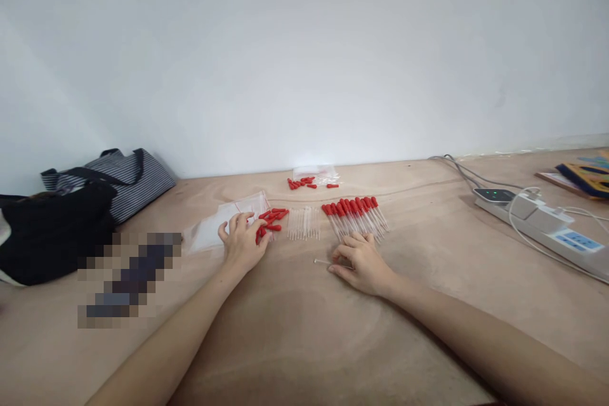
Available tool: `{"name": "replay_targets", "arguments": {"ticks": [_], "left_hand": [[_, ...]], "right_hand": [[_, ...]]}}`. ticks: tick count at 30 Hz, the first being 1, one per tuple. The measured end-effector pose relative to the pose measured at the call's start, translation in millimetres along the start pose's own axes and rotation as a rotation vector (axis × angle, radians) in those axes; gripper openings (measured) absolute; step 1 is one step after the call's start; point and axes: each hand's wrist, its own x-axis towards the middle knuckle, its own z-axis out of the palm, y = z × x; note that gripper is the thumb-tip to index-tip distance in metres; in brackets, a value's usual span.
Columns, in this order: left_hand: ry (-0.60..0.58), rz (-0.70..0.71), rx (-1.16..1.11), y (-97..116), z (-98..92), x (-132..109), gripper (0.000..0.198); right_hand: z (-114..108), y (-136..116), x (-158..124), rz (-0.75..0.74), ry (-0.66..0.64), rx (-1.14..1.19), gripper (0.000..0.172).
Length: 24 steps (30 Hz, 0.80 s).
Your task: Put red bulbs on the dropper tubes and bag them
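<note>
My left hand rests on the wooden table, its fingertips closed on a small red rubber cap from the loose pile of red caps. My right hand lies just below a row of assembled droppers with red caps and pinches a bare clear glass tube that lies flat on the table. Between the two hands is a row of clear glass tubes without caps. A clear plastic bag lies under and left of my left hand.
A second small bag with several red caps sits near the wall. A striped tote and a black bag stand at the far left. A white power strip with cables lies at the right, books beyond it.
</note>
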Motion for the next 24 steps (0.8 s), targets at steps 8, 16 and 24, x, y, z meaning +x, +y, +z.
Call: {"name": "replay_targets", "arguments": {"ticks": [8,16,24], "left_hand": [[-0.208,0.180,-0.098,-0.3,7.1,24.9,0.012],[-0.186,0.401,-0.389,30.3,-14.6,-3.9,0.014],[-0.308,0.357,-0.492,56.4,-20.8,-37.4,0.030]], "right_hand": [[3.1,-6.2,6.5,0.062,-0.009,0.016,0.016],[8.9,-2.1,7.6,0.081,0.136,-0.126,0.010],[1.5,3.7,4.6,0.102,0.198,-0.041,0.011]]}}
